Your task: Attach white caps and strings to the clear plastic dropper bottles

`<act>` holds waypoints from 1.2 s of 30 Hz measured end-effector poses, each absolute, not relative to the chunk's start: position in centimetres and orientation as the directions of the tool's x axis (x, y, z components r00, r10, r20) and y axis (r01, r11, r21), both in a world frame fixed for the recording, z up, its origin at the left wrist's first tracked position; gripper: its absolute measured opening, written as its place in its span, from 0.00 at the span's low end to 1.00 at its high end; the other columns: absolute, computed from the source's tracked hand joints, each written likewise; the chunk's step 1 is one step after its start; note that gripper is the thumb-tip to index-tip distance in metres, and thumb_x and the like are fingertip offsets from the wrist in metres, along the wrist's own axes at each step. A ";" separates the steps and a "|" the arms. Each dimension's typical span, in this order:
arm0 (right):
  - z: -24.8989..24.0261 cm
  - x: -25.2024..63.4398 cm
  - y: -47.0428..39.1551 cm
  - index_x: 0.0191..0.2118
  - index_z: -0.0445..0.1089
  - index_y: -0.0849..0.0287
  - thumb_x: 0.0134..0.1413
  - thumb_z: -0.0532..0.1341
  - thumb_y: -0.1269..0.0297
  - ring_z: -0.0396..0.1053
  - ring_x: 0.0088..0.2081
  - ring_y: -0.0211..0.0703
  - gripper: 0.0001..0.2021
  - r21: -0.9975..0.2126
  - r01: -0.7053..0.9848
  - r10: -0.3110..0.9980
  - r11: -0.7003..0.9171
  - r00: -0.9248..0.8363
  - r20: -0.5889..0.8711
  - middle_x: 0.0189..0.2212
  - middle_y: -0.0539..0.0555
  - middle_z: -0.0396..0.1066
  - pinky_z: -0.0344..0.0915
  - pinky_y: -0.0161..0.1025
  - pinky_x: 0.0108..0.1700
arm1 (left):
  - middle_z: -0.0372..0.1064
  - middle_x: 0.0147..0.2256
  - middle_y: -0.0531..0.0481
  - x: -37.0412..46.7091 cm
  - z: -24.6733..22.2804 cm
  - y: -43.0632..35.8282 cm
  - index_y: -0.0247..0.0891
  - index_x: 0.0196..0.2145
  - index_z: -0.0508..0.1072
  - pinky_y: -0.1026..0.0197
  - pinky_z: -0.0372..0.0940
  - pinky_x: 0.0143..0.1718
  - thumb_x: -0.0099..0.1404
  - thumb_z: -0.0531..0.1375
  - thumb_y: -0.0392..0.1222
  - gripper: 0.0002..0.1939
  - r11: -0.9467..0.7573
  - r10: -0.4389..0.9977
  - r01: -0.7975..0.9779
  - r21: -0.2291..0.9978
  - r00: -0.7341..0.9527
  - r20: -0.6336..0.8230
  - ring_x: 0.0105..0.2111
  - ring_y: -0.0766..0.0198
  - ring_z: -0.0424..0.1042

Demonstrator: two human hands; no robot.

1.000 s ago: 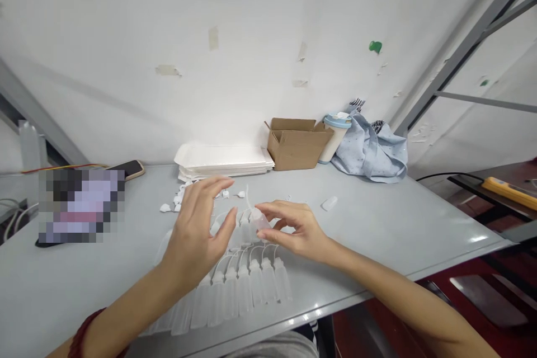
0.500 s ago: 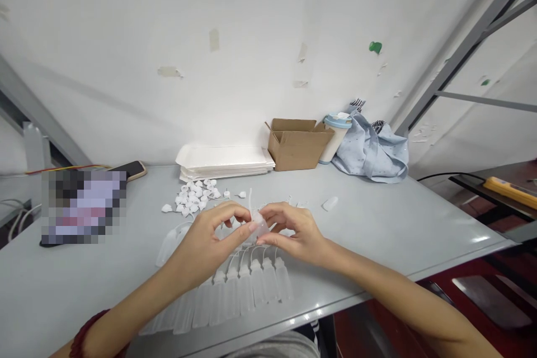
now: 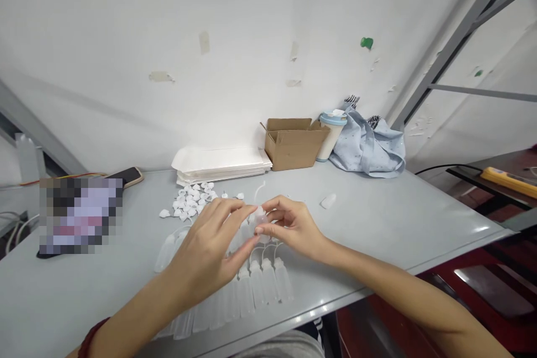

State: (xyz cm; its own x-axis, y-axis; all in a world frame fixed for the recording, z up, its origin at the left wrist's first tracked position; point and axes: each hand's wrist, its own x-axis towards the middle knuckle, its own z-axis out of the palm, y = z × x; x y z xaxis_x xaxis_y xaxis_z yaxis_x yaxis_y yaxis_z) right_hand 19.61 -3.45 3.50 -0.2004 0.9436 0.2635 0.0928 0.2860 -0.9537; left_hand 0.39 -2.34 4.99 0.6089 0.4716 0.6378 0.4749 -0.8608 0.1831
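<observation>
Between my two hands is a small translucent plastic bottle (image 3: 260, 224), partly covered by fingers, with a thin pale tube (image 3: 259, 189) rising beside it. My right hand (image 3: 291, 229) grips it from the right between thumb and fingers. My left hand (image 3: 216, 243) curves around its left side, thumb and fingertips at the bottle. Below them, a row of similar translucent bottles (image 3: 257, 282) with thin curved tubes lies on the table, partly hidden by my left arm. Small white caps (image 3: 191, 200) are heaped beyond my left hand.
On the grey table (image 3: 377, 240) lie a translucent piece (image 3: 328, 201) and a phone (image 3: 130, 175), with a pixelated item (image 3: 81, 215) at left. Along the wall stand white flat packs (image 3: 222, 161), an open cardboard box (image 3: 296, 148), a lidded cup (image 3: 331, 137) and a blue cloth bag (image 3: 369, 148).
My left thumb and fingers have spread wider around the bottle. The tube now leans more to the right. The whole view has shifted slightly.
</observation>
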 end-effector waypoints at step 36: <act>5.2 29.1 3.2 0.26 0.65 0.62 0.62 0.52 0.58 0.60 0.25 0.36 0.17 -0.240 0.916 0.933 0.323 -0.266 0.243 0.23 0.53 0.67 0.50 0.33 0.29 | 0.65 0.36 0.42 6.9 3.6 -5.8 0.33 0.37 0.71 0.45 0.58 0.42 0.53 0.61 0.52 0.20 -0.851 0.523 0.510 0.129 0.845 0.109 0.40 0.48 0.59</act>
